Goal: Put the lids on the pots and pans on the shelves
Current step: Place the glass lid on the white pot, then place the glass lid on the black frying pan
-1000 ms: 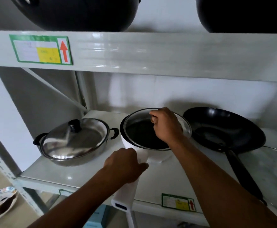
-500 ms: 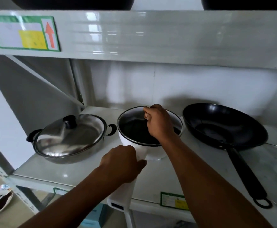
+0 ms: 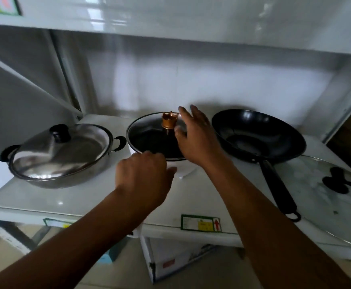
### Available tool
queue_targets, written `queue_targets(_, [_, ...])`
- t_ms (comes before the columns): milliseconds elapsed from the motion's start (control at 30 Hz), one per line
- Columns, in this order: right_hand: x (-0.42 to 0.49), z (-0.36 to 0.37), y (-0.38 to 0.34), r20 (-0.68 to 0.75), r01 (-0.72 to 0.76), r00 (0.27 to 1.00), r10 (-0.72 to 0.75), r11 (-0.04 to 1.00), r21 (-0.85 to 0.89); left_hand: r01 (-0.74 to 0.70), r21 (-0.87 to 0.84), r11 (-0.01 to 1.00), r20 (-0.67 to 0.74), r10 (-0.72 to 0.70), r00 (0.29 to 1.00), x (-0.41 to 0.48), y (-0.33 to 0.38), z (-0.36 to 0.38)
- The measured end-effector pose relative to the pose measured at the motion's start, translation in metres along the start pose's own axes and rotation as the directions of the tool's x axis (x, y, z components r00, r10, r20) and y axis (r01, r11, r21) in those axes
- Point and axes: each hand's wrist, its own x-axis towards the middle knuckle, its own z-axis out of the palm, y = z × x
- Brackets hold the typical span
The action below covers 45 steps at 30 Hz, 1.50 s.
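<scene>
A white metal shelf (image 3: 87, 197) against a pale wall is carrying 3 pieces of cookware in a row. At centre, a glass lid (image 3: 149, 132) with a copper-coloured knob (image 3: 169, 121) is now lying flat on the white saucepan (image 3: 183, 172); half a second ago the right hand (image 3: 193, 138) was clasping that knob, and it is now lifting away with fingers spread wide, holding nothing. The left hand (image 3: 145, 178) is staying curled around the saucepan's handle, which is pointing toward the camera and is hidden beneath it. To the left, a steel pot (image 3: 59, 157) is sitting covered by its domed lid (image 3: 66, 149). To the right, a black wok (image 3: 258, 136) is standing uncovered, its long handle running toward the shelf's front edge. A second glass lid (image 3: 324, 197) is lying just beside that handle.
</scene>
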Motion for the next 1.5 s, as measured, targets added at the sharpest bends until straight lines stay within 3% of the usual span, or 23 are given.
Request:
queue_targets(100, [-0.039, -0.047, 0.035, -0.036, -0.108, 0.994, 0.104, 0.987, -0.122, -0.075, -0.168, 0.983, -0.114, 0.056, 0.992, 0.005, 0.045, -0.004])
queue_targets(200, [-0.071, -0.095, 0.075, 0.008, -0.203, 0.979, 0.205, 0.974, -0.100, -0.156, -0.277, 0.948, -0.197, 0.103, 0.975, 0.014, 0.098, -0.007])
queue_targets(433, [-0.112, -0.155, 0.189, -0.110, -0.237, 0.968, 0.227, 0.968, -0.084, -0.216, -0.381, 0.899, -0.269, 0.116, 0.956, 0.040, 0.201, -0.010])
queue_targets(633, [-0.124, -0.137, 0.256, -0.019, -0.241, 0.970, 0.242, 0.953, -0.183, -0.181, -0.362, 0.914, -0.208, 0.110, 0.972, 0.053, 0.242, 0.014])
queue_targets(900, [-0.145, -0.146, 0.302, -0.042, -0.275, 0.961, 0.274, 0.923, -0.270, -0.143, -0.377, 0.915, -0.130, 0.101, 0.986, 0.049, 0.261, 0.042])
queue_targets(1200, [-0.161, -0.155, 0.331, 0.008, -0.456, 0.877, 0.481, 0.837, -0.304, -0.119, -0.301, 0.946, 0.001, 0.125, 0.992, 0.049, 0.263, 0.059])
queue_targets(1333, [-0.172, -0.158, 0.341, 0.077, -0.561, 0.798, 0.598, 0.783, -0.267, -0.062, -0.294, 0.954, 0.103, 0.096, 0.990, 0.049, 0.262, 0.061])
queue_targets(1500, [-0.174, -0.156, 0.344, -0.021, -0.589, 0.805, 0.592, 0.796, -0.142, 0.025, -0.374, 0.927, 0.236, 0.069, 0.969, 0.051, 0.264, 0.060])
